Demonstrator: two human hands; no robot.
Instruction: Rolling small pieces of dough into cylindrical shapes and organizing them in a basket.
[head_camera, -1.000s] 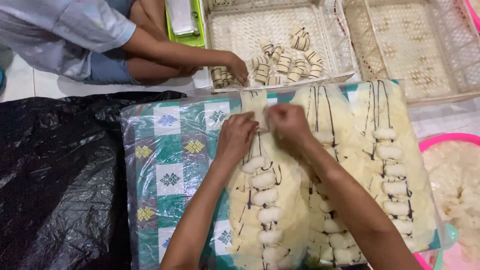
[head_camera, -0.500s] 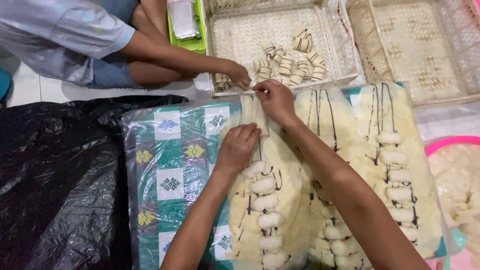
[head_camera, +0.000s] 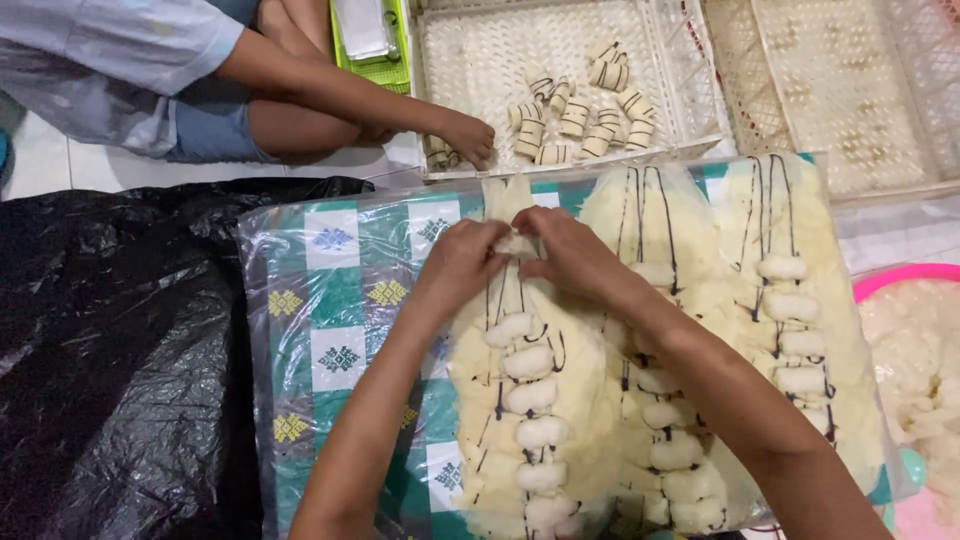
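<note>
Left hand (head_camera: 462, 262) + right hand (head_camera: 572, 250): fingers pinching one dough piece (head_camera: 517, 243) | location: far end, left dough strip (head_camera: 530, 400) | co-worker's hand (head_camera: 468, 137): white tray (head_camera: 690, 60).

You are looking down at a pale tiled floor (head_camera: 60, 165), showing bare at the upper left of the frame. Lying on it are a crumpled black plastic sheet (head_camera: 110, 350) at the left, a plastic-wrapped green-and-white patterned board (head_camera: 335, 300) in the middle, two white lattice trays (head_camera: 480, 60) (head_camera: 860, 90) along the top, and a pink basin (head_camera: 905, 278) at the right edge.
</note>
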